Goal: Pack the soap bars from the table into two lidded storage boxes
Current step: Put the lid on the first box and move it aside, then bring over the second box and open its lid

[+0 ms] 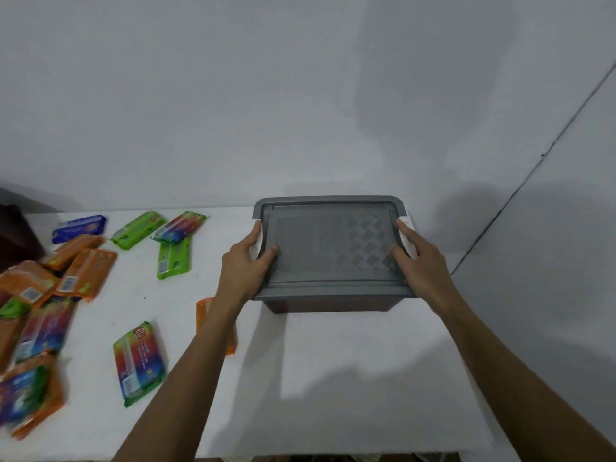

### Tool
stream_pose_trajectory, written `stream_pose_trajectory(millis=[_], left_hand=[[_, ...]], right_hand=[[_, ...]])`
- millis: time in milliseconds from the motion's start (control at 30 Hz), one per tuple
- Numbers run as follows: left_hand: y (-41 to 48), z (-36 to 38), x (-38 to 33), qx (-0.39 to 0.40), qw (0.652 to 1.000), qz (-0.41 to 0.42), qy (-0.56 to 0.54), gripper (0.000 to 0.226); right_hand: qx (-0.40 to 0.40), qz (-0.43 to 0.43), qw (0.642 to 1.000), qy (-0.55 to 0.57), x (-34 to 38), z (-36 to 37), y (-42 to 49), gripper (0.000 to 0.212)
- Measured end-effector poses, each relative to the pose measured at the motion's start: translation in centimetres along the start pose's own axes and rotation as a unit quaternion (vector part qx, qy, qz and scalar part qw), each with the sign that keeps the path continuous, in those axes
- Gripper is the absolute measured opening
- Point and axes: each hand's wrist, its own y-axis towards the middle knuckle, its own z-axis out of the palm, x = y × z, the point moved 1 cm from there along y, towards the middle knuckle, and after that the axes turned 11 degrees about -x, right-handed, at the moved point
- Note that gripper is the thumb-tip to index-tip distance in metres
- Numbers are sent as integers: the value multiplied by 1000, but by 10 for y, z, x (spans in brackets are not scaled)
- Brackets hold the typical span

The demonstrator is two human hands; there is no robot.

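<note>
A grey storage box (333, 303) stands at the back right of the white table (333, 378), with its grey patterned lid (330, 248) on top. My left hand (248, 265) grips the lid's left edge by a white latch. My right hand (418, 258) grips the right edge the same way. Wrapped soap bars lie scattered on the left: a blue one (80, 228), green ones (138, 229) (173, 258), orange ones (86, 275), and a rainbow-coloured one (138, 361). An orange bar (204, 311) is partly hidden under my left forearm.
A pile of several orange and multicoloured bars (30, 361) fills the left edge. A dark object (16, 238) sits at the far left. A grey wall rises right behind the table, and another wall stands close on the right. The table's front edge is near me.
</note>
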Motion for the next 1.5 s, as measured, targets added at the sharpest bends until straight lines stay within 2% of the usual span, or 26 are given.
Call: stream_pose_trajectory(millis=[267,400,600,733,900,1067,1267,1500], left_hand=[[83,35,-24,-26,996,9,90,57],[116,47,-30,-30,995,6,99,57],[127,56,-29,-15,992,22,126,59],[121,54,-30,-9,989,24,143,59],[109,39,-32,34,968,65,239,55],[101,-5,-12,56,948,91,301,56],[110,-90,35,19,935,71,348,54],[145,-236,134,-50,925,25,375,53]], right_hand=[[-21,-26,998,-60,6,26,89,50],[-25,-30,996,-76,10,36,123,51],[-18,-44,993,-106,6,39,143,51],[-28,-69,978,-193,8,37,138,51],[-38,-116,937,-329,26,35,126,45],[-22,-157,899,-408,71,59,102,37],[62,-214,913,-341,141,125,66,45],[154,-255,908,-295,244,258,10,53]])
